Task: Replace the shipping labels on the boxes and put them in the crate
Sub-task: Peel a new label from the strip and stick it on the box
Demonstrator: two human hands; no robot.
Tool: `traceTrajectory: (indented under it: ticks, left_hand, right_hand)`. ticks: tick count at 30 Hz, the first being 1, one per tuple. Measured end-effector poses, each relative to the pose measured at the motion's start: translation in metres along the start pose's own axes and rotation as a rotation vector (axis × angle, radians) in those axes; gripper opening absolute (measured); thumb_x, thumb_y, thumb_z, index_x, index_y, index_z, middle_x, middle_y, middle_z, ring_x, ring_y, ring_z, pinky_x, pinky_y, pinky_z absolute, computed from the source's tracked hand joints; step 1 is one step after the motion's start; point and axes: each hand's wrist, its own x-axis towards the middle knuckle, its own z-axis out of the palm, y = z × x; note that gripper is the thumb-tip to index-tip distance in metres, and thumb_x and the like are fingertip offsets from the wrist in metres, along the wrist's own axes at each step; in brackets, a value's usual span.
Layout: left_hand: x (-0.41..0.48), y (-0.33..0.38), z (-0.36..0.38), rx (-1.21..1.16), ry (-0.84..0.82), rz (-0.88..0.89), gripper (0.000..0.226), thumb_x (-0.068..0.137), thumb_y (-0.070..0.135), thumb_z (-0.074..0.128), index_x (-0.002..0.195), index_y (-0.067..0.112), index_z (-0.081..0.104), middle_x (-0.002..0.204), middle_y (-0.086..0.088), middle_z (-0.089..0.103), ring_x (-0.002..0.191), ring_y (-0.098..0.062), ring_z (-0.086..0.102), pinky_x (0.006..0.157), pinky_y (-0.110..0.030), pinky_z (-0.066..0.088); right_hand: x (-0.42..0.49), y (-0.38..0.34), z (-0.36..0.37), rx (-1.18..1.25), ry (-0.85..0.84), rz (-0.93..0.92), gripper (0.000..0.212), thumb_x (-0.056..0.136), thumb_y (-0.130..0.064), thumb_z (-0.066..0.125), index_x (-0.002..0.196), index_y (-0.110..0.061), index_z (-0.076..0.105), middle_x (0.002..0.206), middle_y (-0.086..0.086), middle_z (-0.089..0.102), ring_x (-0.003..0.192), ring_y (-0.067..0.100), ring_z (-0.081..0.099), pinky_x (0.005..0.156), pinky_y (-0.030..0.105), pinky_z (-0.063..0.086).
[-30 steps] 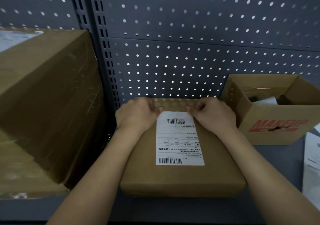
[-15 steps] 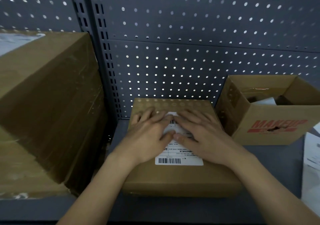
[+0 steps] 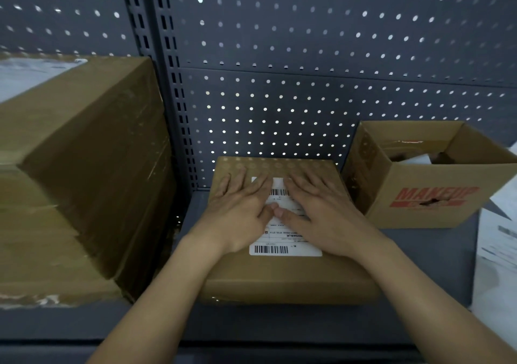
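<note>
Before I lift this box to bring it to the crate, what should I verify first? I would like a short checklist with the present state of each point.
1. Shipping label sits on the top face of the flat box: ok.
2. Near edge of the label, with the barcode, lies flat: ok.
3. Label parts under the hands are stuck down: cannot tell, they are covered.
4. Left hand and right hand hold nothing, fingers flat on the label: ok.
5. Crate in view: not ok; only the open MAKEUP carton stands at the right.
</note>
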Motion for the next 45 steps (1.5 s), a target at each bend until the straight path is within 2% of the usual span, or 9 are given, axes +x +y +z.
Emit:
traceTrajectory:
  ticks: [3, 9, 16, 23, 28, 30, 36, 41, 45]
  left_hand:
    - [-0.014, 0.002, -0.002, -0.028, 0.092, 0.040, 0.060, 0.105, 0.044, 0.025, 0.158, 0.019, 0.012, 0.166, 0.004, 0.007, 0.152, -0.020, -0.012, 0.124, -0.042, -0.005]
    - [-0.024, 0.007, 0.005, 0.009, 0.031, -0.029, 0.069, 0.102, 0.055, 0.022, 0.159, 0.020, 0.004, 0.167, 0.000, -0.005, 0.152, -0.015, -0.012, 0.124, -0.035, -0.006]
    - [-0.012, 0.003, 0.001, 0.090, -0.006, -0.071, 0.079, 0.093, 0.066, 0.019, 0.158, 0.025, 0.002, 0.167, 0.004, -0.003, 0.152, -0.017, -0.006, 0.120, -0.039, 0.001]
    - [-0.014, 0.001, 0.004, 0.095, 0.048, -0.056, 0.078, 0.097, 0.062, 0.022, 0.159, 0.017, 0.004, 0.167, 0.000, 0.002, 0.152, -0.018, 0.000, 0.121, -0.037, 0.003]
    - [-0.029, 0.005, 0.003, 0.004, 0.149, 0.035, 0.055, 0.103, 0.049, 0.032, 0.153, 0.025, 0.033, 0.165, -0.001, 0.018, 0.153, -0.019, 0.006, 0.125, -0.042, 0.004]
    - [-0.035, 0.011, 0.006, -0.002, 0.184, 0.057, 0.049, 0.105, 0.043, 0.032, 0.151, 0.027, 0.038, 0.164, 0.004, 0.022, 0.153, -0.017, 0.009, 0.125, -0.038, 0.004]
    - [-0.045, 0.012, 0.014, 0.069, 0.052, 0.051, 0.063, 0.104, 0.048, 0.020, 0.159, 0.023, -0.001, 0.165, 0.009, -0.009, 0.150, -0.011, -0.018, 0.123, -0.031, -0.010]
    - [-0.045, 0.015, 0.017, 0.079, 0.046, 0.021, 0.063, 0.105, 0.048, 0.018, 0.159, 0.022, -0.001, 0.166, 0.007, -0.007, 0.151, -0.012, -0.016, 0.124, -0.032, -0.007]
    - [-0.051, 0.021, 0.017, 0.074, 0.133, -0.027, 0.058, 0.105, 0.048, 0.018, 0.158, 0.025, 0.016, 0.166, 0.007, 0.008, 0.153, -0.016, -0.001, 0.125, -0.033, 0.001]
  right_hand:
    - [-0.013, -0.002, -0.002, 0.014, 0.057, -0.030, 0.075, 0.097, -0.062, 0.024, 0.157, -0.022, 0.007, 0.164, -0.007, 0.001, 0.149, 0.006, -0.009, 0.121, 0.030, -0.005]
    - [-0.014, -0.008, 0.006, -0.037, 0.010, 0.008, 0.073, 0.098, -0.060, 0.023, 0.158, -0.020, 0.005, 0.165, -0.005, -0.003, 0.150, 0.007, -0.009, 0.123, 0.035, -0.004]
    - [-0.006, -0.013, 0.012, -0.090, 0.055, 0.082, 0.092, 0.077, -0.068, -0.001, 0.157, -0.023, 0.006, 0.164, -0.008, 0.006, 0.149, 0.009, 0.002, 0.119, 0.034, 0.004]
    - [-0.006, -0.016, 0.015, -0.091, 0.100, 0.153, 0.068, 0.099, -0.057, 0.017, 0.157, -0.022, 0.010, 0.163, -0.009, 0.012, 0.148, 0.013, 0.007, 0.119, 0.036, 0.006]
    - [-0.019, -0.017, 0.009, 0.020, 0.166, 0.025, 0.052, 0.105, -0.040, 0.028, 0.154, -0.020, 0.027, 0.162, -0.003, 0.021, 0.149, 0.012, 0.013, 0.119, 0.030, 0.011]
    - [-0.029, -0.020, 0.008, 0.061, 0.134, -0.031, 0.053, 0.104, -0.041, 0.028, 0.153, -0.021, 0.029, 0.162, -0.005, 0.021, 0.150, 0.010, 0.013, 0.120, 0.028, 0.011]
    - [-0.037, -0.019, 0.021, -0.114, 0.031, -0.089, 0.081, 0.086, -0.058, -0.009, 0.157, -0.022, 0.006, 0.164, -0.005, -0.002, 0.150, 0.009, -0.009, 0.120, 0.030, -0.009]
    - [-0.040, -0.027, 0.026, -0.145, 0.062, -0.011, 0.082, 0.084, -0.055, -0.012, 0.157, -0.018, 0.001, 0.164, -0.003, -0.003, 0.151, 0.012, -0.006, 0.122, 0.037, -0.002]
    - [-0.042, -0.034, 0.032, -0.172, 0.204, 0.094, 0.079, 0.091, -0.052, 0.001, 0.154, -0.012, 0.024, 0.162, 0.004, 0.023, 0.149, 0.020, 0.018, 0.120, 0.044, 0.018]
